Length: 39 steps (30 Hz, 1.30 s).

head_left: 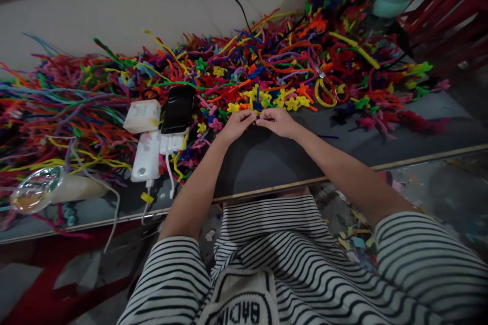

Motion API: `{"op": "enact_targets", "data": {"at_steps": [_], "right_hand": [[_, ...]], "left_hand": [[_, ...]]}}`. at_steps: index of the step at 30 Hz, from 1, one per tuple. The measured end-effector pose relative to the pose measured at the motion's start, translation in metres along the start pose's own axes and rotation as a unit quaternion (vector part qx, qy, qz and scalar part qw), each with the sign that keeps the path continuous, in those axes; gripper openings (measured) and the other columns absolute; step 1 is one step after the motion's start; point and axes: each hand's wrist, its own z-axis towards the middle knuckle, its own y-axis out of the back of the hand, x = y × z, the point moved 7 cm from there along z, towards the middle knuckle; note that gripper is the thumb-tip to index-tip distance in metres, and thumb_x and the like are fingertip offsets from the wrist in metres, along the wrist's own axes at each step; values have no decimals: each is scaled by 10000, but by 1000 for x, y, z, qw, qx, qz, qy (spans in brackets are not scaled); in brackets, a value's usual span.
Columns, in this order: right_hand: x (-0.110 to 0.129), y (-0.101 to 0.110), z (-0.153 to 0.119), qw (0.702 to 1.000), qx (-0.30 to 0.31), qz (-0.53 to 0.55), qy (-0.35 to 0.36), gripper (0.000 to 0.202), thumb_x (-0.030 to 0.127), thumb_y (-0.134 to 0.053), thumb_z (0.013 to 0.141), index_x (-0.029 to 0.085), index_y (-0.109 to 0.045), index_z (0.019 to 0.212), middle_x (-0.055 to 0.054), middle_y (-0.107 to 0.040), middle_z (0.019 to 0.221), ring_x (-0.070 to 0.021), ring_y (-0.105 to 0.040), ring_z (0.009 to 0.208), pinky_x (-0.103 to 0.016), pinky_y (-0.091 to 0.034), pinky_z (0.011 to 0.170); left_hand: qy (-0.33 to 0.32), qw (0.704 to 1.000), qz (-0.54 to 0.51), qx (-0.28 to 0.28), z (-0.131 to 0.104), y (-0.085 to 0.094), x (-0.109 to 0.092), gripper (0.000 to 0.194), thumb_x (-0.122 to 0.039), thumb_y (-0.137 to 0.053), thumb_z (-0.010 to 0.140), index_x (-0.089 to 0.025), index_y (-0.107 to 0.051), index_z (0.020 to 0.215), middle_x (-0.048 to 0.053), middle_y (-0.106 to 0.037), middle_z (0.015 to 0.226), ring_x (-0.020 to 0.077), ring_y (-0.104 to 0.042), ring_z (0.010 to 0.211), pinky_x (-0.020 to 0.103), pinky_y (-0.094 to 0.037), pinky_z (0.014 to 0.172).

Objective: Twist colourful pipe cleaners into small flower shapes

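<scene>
Left hand [239, 124] and right hand [277, 123] pinched a dark pipe cleaner [257, 117] at twelve o'clock, just short of yellow chenille flowers [293, 103]. Probably light, soft, bendable (ends mostly hidden), it suited a fingertip hold near each end.

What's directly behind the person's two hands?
Yellow fuzzy flowers lie just beyond the left hand and right hand, with a heap of multicolored fuzzy stems farther back. Whatever the fingertips cover cannot be made out.
</scene>
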Motion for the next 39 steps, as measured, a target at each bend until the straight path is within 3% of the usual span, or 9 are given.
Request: {"op": "enact_targets", "data": {"at_steps": [5, 9, 13, 24, 30, 35, 39], "right_hand": [[-1, 3, 2, 999, -30, 10, -14, 507, 658, -666, 791, 160, -589, 731, 26, -476, 598, -101, -400, 597, -262, -300, 573], [-2, 0, 1, 999, -13, 31, -31, 559, 711, -668, 766, 155, -608, 765, 41, -442, 552, -92, -373, 544, -260, -260, 518], [-2, -1, 0, 997, -9, 68, -41, 510, 665, -688, 771, 164, -593, 757, 61, -413, 518, -76, -337, 484, -254, -238, 478], [-3, -7, -2, 988, 60, 127, -57, 394, 533, -696, 844, 148, -615, 817, 91, -385, 512, -50, -298, 438, -222, -212, 430], [-2, -10, -1, 987, 80, 130, -40, 423, 557, -697, 832, 144, -611, 798, 91, -391, 507, -46, -292, 429, -224, -203, 427], [2, -8, -2, 992, 59, 99, -43, 443, 584, -687, 804, 146, -624, 780, 84, -407, 506, -56, -319, 442, -225, -219, 442], [6, -8, -3, 996, 60, 66, -31, 438, 579, -681, 791, 144, -639, 766, 62, -453, 533, -68, -354, 485, -233, -244, 477]], "left_hand": [[-19, 994, -45, -102, 0, 5, 4, 505, -681, -689, 803, -187, -613, 723, -19, -529, 620, 87, -428, 551, 224, -326, 516], [-16, 986, -81, -141, -1, 10, 7, 509, -691, -703, 788, -189, -640, 736, -17, -540, 636, 83, -434, 545, 217, -321, 493], [-25, 989, -71, -124, -2, 9, 3, 463, -654, -719, 794, -192, -727, 819, -5, -604, 670, 87, -472, 573, 219, -341, 520], [-21, 994, -64, -87, -4, 6, -5, 416, -598, -765, 779, -182, -765, 779, 16, -684, 668, 134, -629, 724, 251, -504, 744], [-26, 990, -76, -114, -4, 7, -2, 469, -626, -809, 703, -161, -747, 707, 30, -690, 664, 144, -639, 708, 271, -509, 723], [-31, 987, -81, -138, -6, 8, -1, 513, -684, -819, 637, -180, -771, 718, 26, -722, 680, 138, -627, 670, 283, -517, 720], [-35, 989, -82, -122, -8, 6, -5, 496, -666, -823, 648, -178, -778, 725, 34, -735, 705, 139, -635, 667, 285, -526, 724]]}}
